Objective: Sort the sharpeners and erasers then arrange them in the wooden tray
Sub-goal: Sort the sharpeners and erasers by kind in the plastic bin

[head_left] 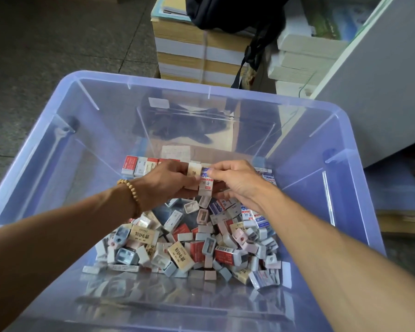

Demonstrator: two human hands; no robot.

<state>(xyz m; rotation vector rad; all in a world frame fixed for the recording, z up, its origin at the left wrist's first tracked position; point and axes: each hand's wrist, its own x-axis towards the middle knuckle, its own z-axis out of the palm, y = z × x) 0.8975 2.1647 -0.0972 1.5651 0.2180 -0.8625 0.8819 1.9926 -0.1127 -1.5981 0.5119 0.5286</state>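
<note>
Showing both hands meeting at the centre of the frame, above a heap of erasers and sharpeners (189, 238) inside a translucent blue plastic bin (333, 113). Left hand (164, 182), with a wooden bead bracelet (132, 195) at the wrist, curls its fingers round a beige-sleeved eraser (193, 174). Right hand (235, 182) pinches a white-and-blue eraser (206, 182) between thumb and fingertips; the two erasers touch side by side between the hands. Just below the hands the loose heap fills the lower middle of the bin. A row of erasers (141, 166) stands upright against the far wall, partly hidden behind the left hand. Stacked books (192, 51) and a black bag (228, 10) occupy the top of the frame.
</note>
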